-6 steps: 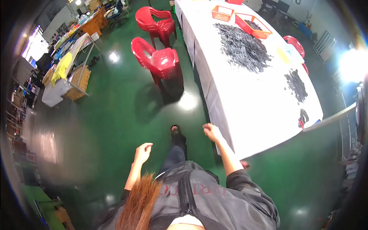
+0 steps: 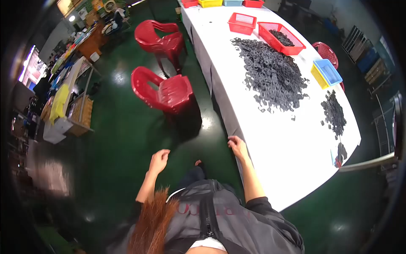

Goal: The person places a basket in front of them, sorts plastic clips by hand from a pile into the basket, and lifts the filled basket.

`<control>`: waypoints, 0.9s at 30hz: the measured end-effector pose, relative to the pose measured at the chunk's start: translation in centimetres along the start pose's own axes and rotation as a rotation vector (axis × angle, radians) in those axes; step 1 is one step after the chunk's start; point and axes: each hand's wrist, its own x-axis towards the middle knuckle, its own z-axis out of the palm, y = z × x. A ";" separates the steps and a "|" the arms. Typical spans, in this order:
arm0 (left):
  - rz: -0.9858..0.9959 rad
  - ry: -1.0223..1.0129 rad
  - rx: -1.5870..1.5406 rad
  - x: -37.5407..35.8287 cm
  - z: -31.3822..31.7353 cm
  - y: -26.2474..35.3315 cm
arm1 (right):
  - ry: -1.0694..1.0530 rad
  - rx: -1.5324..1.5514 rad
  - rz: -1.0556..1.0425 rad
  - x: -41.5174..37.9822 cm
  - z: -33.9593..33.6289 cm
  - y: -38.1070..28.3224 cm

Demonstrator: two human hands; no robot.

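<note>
My left hand [image 2: 159,160] hangs over the green floor, left of my legs, its fingers loosely bent and holding nothing. At the near left edge of the white-covered table [image 2: 275,156] is my right hand [image 2: 237,147]. Its fingers are slightly curled, with a gap to the thumb and nothing in between; in this view it overlaps the hanging cloth. A large heap of small black ring-like pieces [image 2: 275,78] lies farther up the table, and a smaller pile of black pieces [image 2: 334,113] near the right edge.
Red plastic chairs [image 2: 173,91] stand ahead on the left. The table also carries a red basket [image 2: 265,31] holding black pieces, another red basket [image 2: 242,23] and a blue basket [image 2: 327,72] over a yellow one. A cluttered workbench [image 2: 72,84] runs along the far left.
The chairs and the table's things sit lower in view as I move forward. My right hand has come closer to the table's side; both hands stay without anything in them.
</note>
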 end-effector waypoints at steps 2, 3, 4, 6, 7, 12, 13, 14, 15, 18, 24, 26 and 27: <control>0.056 -0.192 -0.022 7.0 4.1 1.3 | -0.084 0.025 0.253 -2.7 0.7 5.2; 0.136 -0.252 -0.007 11.5 4.4 3.1 | -0.117 0.135 0.324 -2.1 1.0 5.8; 0.214 -0.262 -0.022 18.1 3.6 6.9 | -0.112 0.206 0.329 1.4 -0.3 3.5; 0.284 -0.370 -0.016 23.7 4.7 7.3 | -0.115 0.375 0.404 2.6 2.5 4.2; 0.381 -0.369 0.030 29.4 5.0 10.0 | -0.098 0.427 0.398 7.1 1.7 3.4; 0.468 -0.271 -0.175 46.1 7.6 21.5 | -0.152 0.188 0.209 27.5 -6.5 -3.9; 0.396 -0.320 -0.259 46.5 8.3 21.7 | -0.123 0.106 0.161 29.8 -6.7 -5.5; 0.414 -0.410 -0.206 47.8 8.2 22.8 | -0.101 0.111 0.131 32.0 -7.2 -7.8; 0.464 -0.461 -0.156 49.0 8.5 23.3 | -0.076 0.109 0.098 33.8 -7.6 -9.5; 0.524 -0.486 -0.168 55.7 10.1 25.1 | -0.035 0.213 0.100 38.1 -8.9 -11.6; 0.657 -0.492 -0.217 72.2 13.7 27.3 | 0.141 0.257 0.215 43.1 -9.7 -11.5; 0.692 -0.552 -0.203 78.2 16.1 27.0 | 0.260 0.286 0.265 45.9 -9.4 -11.9; 0.723 -0.584 -0.189 81.5 17.3 27.4 | 0.331 0.307 0.278 48.0 -10.0 -12.1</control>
